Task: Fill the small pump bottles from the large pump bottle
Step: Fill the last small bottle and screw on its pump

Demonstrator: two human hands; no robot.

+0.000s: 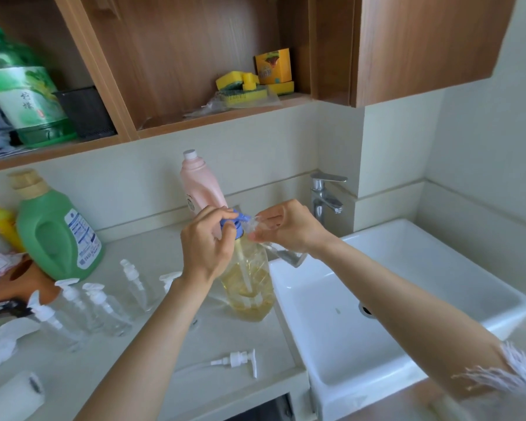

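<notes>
- The large pump bottle [251,284], clear with yellowish liquid in its lower part, stands upright on the counter [152,354] right at the sink's [407,287] left edge, directly under both hands.
- Its blue pump head [236,221] points right, toward the right hand; the bottle's long axis is vertical.
- The left hand [208,241] curls its fingers over the pump head from above, gripping it.
- The right hand [284,227] pinches a small clear bottle [274,241] by its neck, tilted so its mouth meets the pump's nozzle and its base slopes down to the right, over the sink rim.
- The small bottle is transparent and partly covered by fingers; whether any liquid is in it cannot be made out.
- Below the left forearm a loose white pump with its tube [234,361] lies flat near the counter's front edge.
- Left of the left wrist stand several small pump bottles [104,308], clear and blurred; one behind the forearm is partly hidden.
- Behind the left hand a pink bottle [199,183] leans at the wall; the tap [324,194] is behind the right hand.
- Open sink room lies below the right forearm.
</notes>
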